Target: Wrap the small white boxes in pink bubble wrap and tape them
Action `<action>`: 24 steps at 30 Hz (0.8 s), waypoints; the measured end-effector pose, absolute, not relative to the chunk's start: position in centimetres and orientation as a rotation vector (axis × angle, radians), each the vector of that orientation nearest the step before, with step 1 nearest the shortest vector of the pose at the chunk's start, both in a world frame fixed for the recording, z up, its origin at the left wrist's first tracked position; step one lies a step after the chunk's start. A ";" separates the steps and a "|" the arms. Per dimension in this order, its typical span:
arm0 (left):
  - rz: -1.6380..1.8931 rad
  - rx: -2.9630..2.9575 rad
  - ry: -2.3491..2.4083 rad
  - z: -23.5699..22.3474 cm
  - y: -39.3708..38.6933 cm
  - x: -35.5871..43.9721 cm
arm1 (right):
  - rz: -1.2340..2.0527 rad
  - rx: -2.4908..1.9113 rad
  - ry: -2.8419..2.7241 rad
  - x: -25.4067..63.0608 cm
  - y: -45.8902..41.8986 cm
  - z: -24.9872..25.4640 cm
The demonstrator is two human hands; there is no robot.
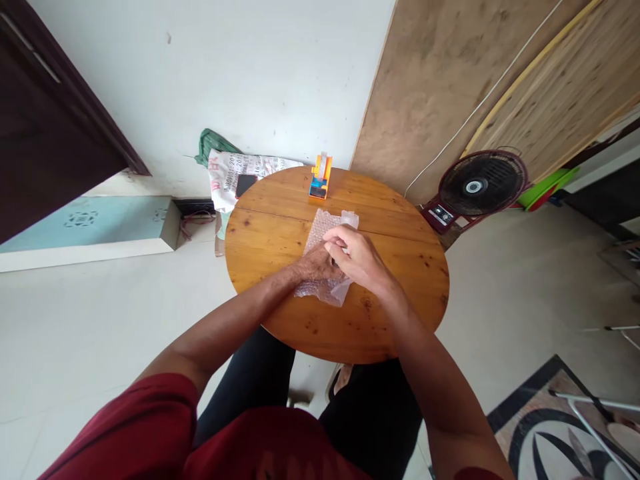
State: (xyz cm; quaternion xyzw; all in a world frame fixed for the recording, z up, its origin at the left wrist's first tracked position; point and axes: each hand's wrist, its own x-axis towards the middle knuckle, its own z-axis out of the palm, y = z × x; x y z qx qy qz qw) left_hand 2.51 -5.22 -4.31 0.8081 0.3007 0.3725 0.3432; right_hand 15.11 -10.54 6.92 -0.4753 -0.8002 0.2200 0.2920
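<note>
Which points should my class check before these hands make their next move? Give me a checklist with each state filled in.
1. Bubble wrap fully on the wooden table: ok, with bare wood around it.
2. Left hand over the wrap: ok.
3. Hands apart from each other in the view: not ok, the right hand overlaps the left.
4. Tape dispenser on the tabletop: ok, beyond the wrap, near the far edge.
5. Anything enclosed in the wrap: cannot tell, the hands cover its middle.
</note>
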 end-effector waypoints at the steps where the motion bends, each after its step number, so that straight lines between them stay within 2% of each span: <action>1: 0.949 2.089 0.758 -4.3 -5.1 2.4 | 0.570 -1.328 -2.156 15.2 -9.9 6.0; 5: 0.849 1.968 0.723 -4.9 -4.5 1.9 | 0.485 -1.520 -2.277 17.5 -8.9 3.8; 10: 0.681 2.057 0.818 -5.2 -4.3 1.7 | 0.544 -1.700 -2.299 20.2 -10.1 2.4; 19: 0.683 2.310 0.876 -4.9 -5.3 2.0 | 0.667 -1.612 -1.886 22.5 -10.6 -0.6; 24: 0.661 2.525 0.825 -4.9 -5.5 2.1 | 0.588 -1.647 -1.779 25.0 -11.5 -0.8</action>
